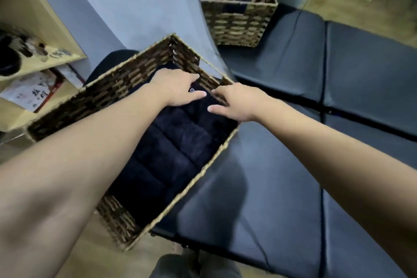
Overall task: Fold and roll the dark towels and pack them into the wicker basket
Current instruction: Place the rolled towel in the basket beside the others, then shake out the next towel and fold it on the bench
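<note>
Inside basket [97,99], far end — left hand [178,88] and right hand [237,102], fingers straight, press towels [171,146] down to seat them.

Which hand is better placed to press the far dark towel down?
Left hand: it already lies on the dark navy rolled towels inside the brown wicker basket; the right hand sits at the rim.

Dim, soft blur, wide-angle warping
</note>
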{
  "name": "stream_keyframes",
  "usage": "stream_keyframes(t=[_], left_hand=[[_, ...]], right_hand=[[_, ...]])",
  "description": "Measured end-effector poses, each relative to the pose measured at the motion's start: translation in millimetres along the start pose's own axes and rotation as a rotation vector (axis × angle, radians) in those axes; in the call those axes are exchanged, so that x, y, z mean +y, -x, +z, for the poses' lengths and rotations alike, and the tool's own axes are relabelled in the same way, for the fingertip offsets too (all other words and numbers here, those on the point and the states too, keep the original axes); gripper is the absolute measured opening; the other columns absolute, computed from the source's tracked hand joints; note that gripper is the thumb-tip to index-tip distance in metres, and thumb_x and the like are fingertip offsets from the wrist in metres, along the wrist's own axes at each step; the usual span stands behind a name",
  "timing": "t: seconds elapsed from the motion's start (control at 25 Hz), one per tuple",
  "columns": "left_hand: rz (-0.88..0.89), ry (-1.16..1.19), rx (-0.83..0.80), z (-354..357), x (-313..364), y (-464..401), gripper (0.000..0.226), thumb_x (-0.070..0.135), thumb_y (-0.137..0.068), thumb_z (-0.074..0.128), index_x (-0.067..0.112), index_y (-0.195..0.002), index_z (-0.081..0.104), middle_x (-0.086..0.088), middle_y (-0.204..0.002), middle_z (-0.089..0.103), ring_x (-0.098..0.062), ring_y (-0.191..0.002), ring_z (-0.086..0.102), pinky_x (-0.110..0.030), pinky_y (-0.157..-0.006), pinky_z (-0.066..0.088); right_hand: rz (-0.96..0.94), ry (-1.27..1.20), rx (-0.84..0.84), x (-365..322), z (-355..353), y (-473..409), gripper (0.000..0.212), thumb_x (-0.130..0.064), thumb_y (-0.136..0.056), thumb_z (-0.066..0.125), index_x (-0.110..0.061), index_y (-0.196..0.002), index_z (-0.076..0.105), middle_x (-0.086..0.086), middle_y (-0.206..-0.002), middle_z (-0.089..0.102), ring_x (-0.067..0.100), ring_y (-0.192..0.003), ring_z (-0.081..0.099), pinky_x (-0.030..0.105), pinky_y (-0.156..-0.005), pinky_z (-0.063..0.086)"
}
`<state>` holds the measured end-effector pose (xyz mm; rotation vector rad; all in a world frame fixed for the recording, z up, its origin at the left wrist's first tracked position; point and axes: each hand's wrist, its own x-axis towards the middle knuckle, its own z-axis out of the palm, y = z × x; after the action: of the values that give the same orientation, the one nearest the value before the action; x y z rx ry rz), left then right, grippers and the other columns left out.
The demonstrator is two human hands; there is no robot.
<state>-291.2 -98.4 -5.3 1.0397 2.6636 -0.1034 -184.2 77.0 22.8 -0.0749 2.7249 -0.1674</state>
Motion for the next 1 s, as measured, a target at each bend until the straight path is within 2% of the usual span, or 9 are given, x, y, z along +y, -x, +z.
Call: stream_keyframes(t=[0.08, 0.16, 0.24, 0.4, 0.56, 0.76, 1.0], left_hand=[[0.051, 0.040, 0.094, -31, 18, 6, 0.070, 0.074, -0.092, 0.038, 0.029, -0.146, 0.049, 0.002, -0.144, 0.057, -0.025, -0.134, 0.051, -0.044, -0.103, 0.046], [0.102, 0.055, 0.185, -74, 40, 17, 0.070, 0.071, -0.094, 0.039, 0.030, -0.150, 0.044, 0.005, -0.159, 0.040, -0.021, -0.144, 0.039, -0.043, -0.113, 0.038], [0.179, 0.112, 0.279, -112, 66, 33, 0.071, 0.069, -0.096, 0.041, 0.030, -0.155, 0.036, 0.007, -0.165, 0.026, -0.019, -0.149, 0.031, -0.043, -0.115, 0.033], [0.381, 0.199, 0.359, -146, 128, 80, 0.074, 0.066, -0.096, 0.044, 0.032, -0.159, 0.026, 0.010, -0.168, 0.015, -0.015, -0.152, 0.022, -0.044, -0.119, 0.031], [0.698, 0.094, 0.386, -144, 210, 133, 0.073, 0.064, -0.097, 0.044, 0.030, -0.159, 0.026, 0.007, -0.168, 0.017, -0.014, -0.152, 0.022, -0.041, -0.118, 0.031], [0.886, 0.060, 0.309, -123, 306, 161, 0.073, 0.064, -0.098, 0.041, 0.030, -0.159, 0.024, 0.006, -0.168, 0.016, -0.014, -0.153, 0.021, -0.038, -0.121, 0.027], [1.127, 0.005, 0.266, -93, 450, 203, 0.070, 0.062, -0.100, 0.038, 0.028, -0.160, 0.023, 0.006, -0.168, 0.015, -0.014, -0.153, 0.019, -0.041, -0.122, 0.026]], right_hand=[[0.029, 0.002, 0.123, 6, -20, 30, 0.056, -0.067, -0.094, 0.045, -0.028, -0.134, 0.053, 0.001, -0.128, 0.064, 0.028, -0.119, 0.060, 0.040, -0.083, 0.051], [0.094, -0.019, 0.263, 14, -45, 70, 0.056, -0.064, -0.097, 0.043, -0.027, -0.138, 0.050, -0.001, -0.134, 0.059, 0.025, -0.124, 0.056, 0.043, -0.089, 0.052], [0.189, -0.054, 0.407, 19, -64, 116, 0.061, -0.062, -0.099, 0.041, -0.025, -0.147, 0.043, -0.001, -0.145, 0.051, 0.025, -0.130, 0.051, 0.045, -0.096, 0.050], [0.445, -0.113, 0.599, 25, -60, 218, 0.067, -0.061, -0.099, 0.043, -0.024, -0.154, 0.034, 0.000, -0.158, 0.035, 0.028, -0.134, 0.045, 0.044, -0.102, 0.045], [0.714, -0.147, 0.623, 19, -19, 319, 0.072, -0.063, -0.098, 0.043, -0.022, -0.156, 0.031, 0.004, -0.163, 0.027, 0.033, -0.136, 0.043, 0.049, -0.107, 0.042], [0.942, -0.111, 0.598, 7, 36, 421, 0.073, -0.065, -0.098, 0.039, -0.022, -0.157, 0.027, 0.004, -0.164, 0.024, 0.035, -0.133, 0.044, 0.050, -0.103, 0.045], [1.202, -0.185, 0.582, 26, 110, 539, 0.074, -0.066, -0.098, 0.039, -0.023, -0.157, 0.028, 0.004, -0.164, 0.024, 0.035, -0.134, 0.043, 0.049, -0.102, 0.045]])
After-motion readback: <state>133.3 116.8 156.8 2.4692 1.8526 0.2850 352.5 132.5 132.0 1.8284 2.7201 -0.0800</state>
